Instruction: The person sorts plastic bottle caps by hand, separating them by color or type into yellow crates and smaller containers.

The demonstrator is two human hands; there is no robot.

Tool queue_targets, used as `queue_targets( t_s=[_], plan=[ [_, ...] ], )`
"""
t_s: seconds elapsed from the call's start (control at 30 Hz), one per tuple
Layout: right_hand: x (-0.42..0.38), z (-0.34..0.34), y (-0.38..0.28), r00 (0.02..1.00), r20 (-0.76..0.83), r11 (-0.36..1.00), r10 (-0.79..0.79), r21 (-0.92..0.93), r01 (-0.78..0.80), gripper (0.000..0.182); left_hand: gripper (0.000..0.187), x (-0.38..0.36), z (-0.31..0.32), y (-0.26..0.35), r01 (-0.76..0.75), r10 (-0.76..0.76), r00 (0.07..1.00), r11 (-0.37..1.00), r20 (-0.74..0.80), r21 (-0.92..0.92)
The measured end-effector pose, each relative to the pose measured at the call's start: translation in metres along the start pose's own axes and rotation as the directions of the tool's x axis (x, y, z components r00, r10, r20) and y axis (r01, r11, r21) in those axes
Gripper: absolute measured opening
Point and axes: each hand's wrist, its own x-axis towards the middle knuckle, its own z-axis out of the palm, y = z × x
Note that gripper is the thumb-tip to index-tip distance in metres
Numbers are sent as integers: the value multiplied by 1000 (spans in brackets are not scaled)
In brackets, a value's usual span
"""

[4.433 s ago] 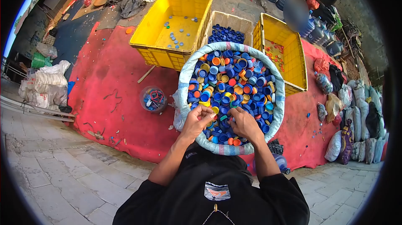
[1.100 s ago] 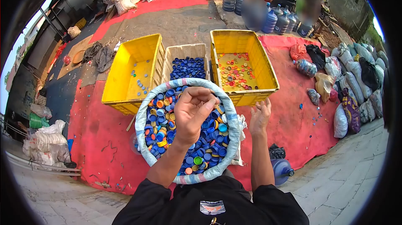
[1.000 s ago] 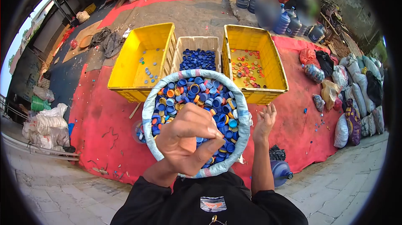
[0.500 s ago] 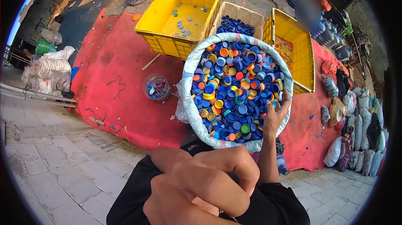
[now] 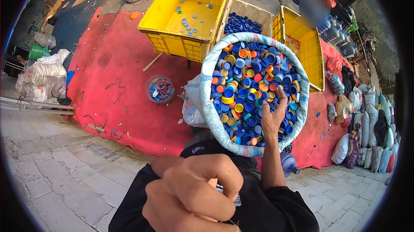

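Observation:
A round-mouthed woven sack (image 5: 206, 89) with a rolled white-blue rim is full of plastic bottle caps (image 5: 248, 98), mostly blue, with orange, yellow, tan and green ones among them. Over the right part of the caps reaches my right hand (image 5: 274, 117), thumb and forefinger spread apart, fingertips at the caps. Nothing shows between those fingers. Close to the camera, my left hand (image 5: 194, 189) is curled in front of my dark clothing. Its fingers are folded together, and whatever they may hold is hidden.
Beyond the sack stand a yellow crate (image 5: 172, 40) with a few caps, a whitish crate (image 5: 248, 5) with blue caps, and another yellow crate (image 5: 312, 59). A clear tub (image 5: 160, 88) sits on the red mat (image 5: 103, 89). Filled bags (image 5: 364, 128) line the right side.
My right hand has moved from the sack's right edge inward over the caps, its thumb and forefinger spreading. The sack appears further right in view. My left hand stays curled.

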Motion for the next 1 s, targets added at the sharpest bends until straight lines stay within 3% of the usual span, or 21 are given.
queue_targets(
  t_s=[0.03,0.1,0.2,0.3,0.43,0.57,0.67,0.7,0.73,0.8,0.83,1.0],
  plan=[
    [2,4,-4,999,9,996,-33,-85,34,59,14,-3,-7,-3,-26,25,1000,1000,18,13],
    [8,14,-13,998,33,987,-47,-154,52,55,10,-2,-27,0,66,-72,995,994,64,90],
    [22,30,-2,993,111,966,-48,-248,74,52,25,-14,-43,-27,81,-67,992,988,-110,133],
    [32,47,-9,979,190,887,-74,-436,152,54,14,-33,-66,-42,323,-298,945,912,-132,252],
    [40,61,-12,978,193,874,-84,-457,165,53,14,-66,-84,-69,497,-464,868,816,-178,295],
    [48,62,-7,968,252,849,3,-512,130,48,13,-90,-90,-90,663,-617,748,709,-243,240],
    [49,52,-6,983,144,976,112,-203,-82,45,13,-104,-88,-113,730,-666,682,647,-303,220],
    [48,43,-17,976,134,985,171,-22,-170,43,13,-106,-88,-121,742,-678,670,626,-302,240],
    [47,36,-16,918,240,903,314,223,-367,43,13,-107,-88,-129,754,-692,657,603,-301,259],
    [42,17,-16,900,326,792,290,446,-417,43,15,-109,-85,-145,734,-690,668,547,-280,403],
    [39,12,-19,864,396,635,311,590,-499,44,16,-109,-84,-153,708,-687,677,509,-264,490],
    [30,-9,-16,825,441,358,353,751,-555,41,27,-112,-74,-197,441,-669,738,382,-86,812]
  ],
)
